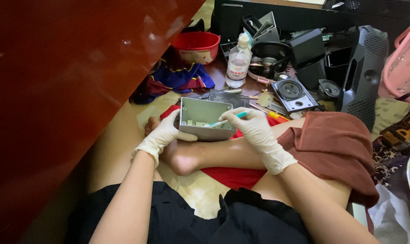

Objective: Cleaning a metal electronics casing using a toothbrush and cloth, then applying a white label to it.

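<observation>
A grey metal box [204, 118], open on top, rests tilted on my crossed legs over a red cloth [232, 175]. My left hand [162, 134], in a pale glove, grips the box's left side. In my gloved right hand [254, 128] is a thin teal and white tool [225, 120], much like a small brush, and its tip reaches into the box near the lower inside edge.
Behind the box lie a clear plastic bottle [238, 63], a red bowl [196, 46], a small speaker panel [294, 93], black speaker parts [309, 52] and a yellow-handled screwdriver [277, 116]. A dark red cabinet side [65, 90] fills the left. A brown cloth [338, 144] covers my right knee. A pink basket [403, 68] stands at the right.
</observation>
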